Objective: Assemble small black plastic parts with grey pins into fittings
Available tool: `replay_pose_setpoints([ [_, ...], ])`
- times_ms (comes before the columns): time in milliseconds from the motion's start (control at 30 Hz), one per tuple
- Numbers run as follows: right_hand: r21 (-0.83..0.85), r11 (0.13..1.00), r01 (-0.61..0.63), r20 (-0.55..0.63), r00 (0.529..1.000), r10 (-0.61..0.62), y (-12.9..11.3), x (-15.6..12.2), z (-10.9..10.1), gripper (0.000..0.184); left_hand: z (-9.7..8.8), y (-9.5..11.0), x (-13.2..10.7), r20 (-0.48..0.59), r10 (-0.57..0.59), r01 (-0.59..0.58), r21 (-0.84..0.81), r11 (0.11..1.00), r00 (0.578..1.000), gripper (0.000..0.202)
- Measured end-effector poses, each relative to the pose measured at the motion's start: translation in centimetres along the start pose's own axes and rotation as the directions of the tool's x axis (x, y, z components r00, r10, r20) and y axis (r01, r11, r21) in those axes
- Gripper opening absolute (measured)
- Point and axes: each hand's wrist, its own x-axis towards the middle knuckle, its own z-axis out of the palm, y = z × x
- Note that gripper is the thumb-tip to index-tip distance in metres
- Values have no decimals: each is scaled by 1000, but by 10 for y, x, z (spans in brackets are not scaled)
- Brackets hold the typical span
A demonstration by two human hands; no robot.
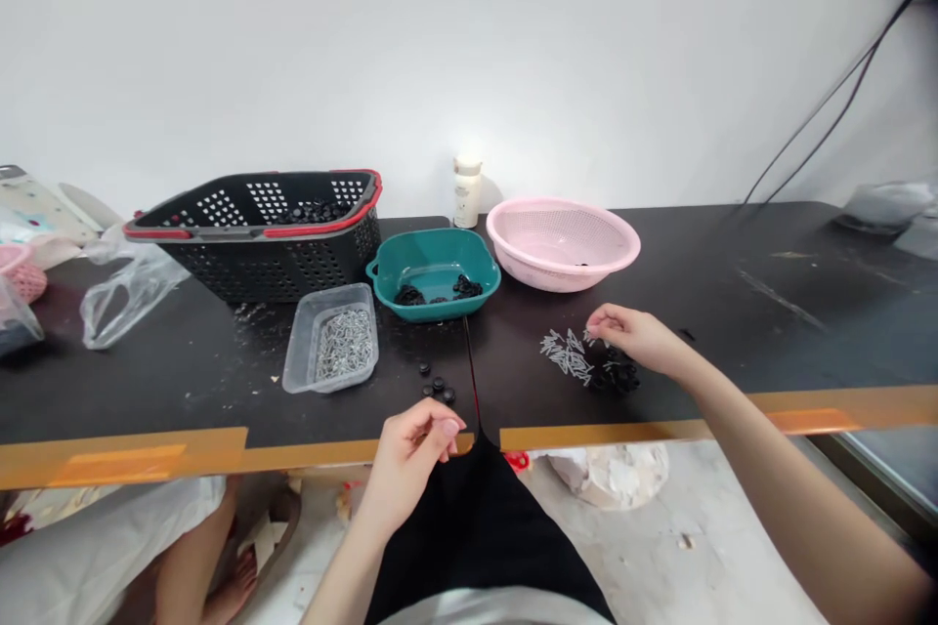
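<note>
Right of the teal oblong plastic tub (pixel 434 257), nearer us, our right hand (pixel 636 334) pinches among thin silvery metal fasteners (pixel 566 356), hold unclear. Left hand (pixel 411 452), before tub: curled, contents hidden. Judged step: picking; next needs fine separation.

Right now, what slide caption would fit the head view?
Right hand at scattered thin metallic pieces, left hand near round black pieces, pink colander beyond.
</note>
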Motion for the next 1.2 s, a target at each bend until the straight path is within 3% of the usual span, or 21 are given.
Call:
replay_pose_setpoints([
  [167, -20, 1000, -1, -49, 999, 0, 4, -6, 2, 29, 5, -4, -6, -93, -57, 47, -108, 993, 994, 19],
  [367, -96, 992, -81, -88, 993, 72, 9, -7, 0, 24, 10, -14, -8, -148, -69, 34, -230, 973, 987, 23],
  [533, -119, 987, -106, -128, 988, 91, 4, 1, 3, 24, 14, -23, -14, -150, -59, 33, -170, 985, 987, 22],
  [700, -109, 986, -125, -88, 989, 115, -6, 21, 14, 7, 17, -17, -19, -177, 26, -51, -139, 989, 984, 18],
  [800, -87, 987, -132, -80, 989, 125, -14, 25, 15, 9, 17, -13, -19, -190, 38, -72, -173, 982, 981, 16],
  [933, 18, 997, -71, -71, 995, 72, -42, -1, 13, 18, 20, -12, -17, -218, -28, -52, -354, 934, 976, 16],
  [1033, 234, 972, 31, 42, 998, -42, -83, -39, 20, 29, 24, -10, -17, -205, -74, -42, -508, 861, 976, 18],
  [1133, 460, 882, 104, 224, 947, -228, -128, -76, 34, 23, 26, -7, -17, -193, -65, -58, -570, 820, 979, 20],
  [1200, 519, 839, 164, 197, 932, -304, -150, -93, 45, 14, 26, -4, -18, -201, -46, -80, -576, 814, 979, 20],
])
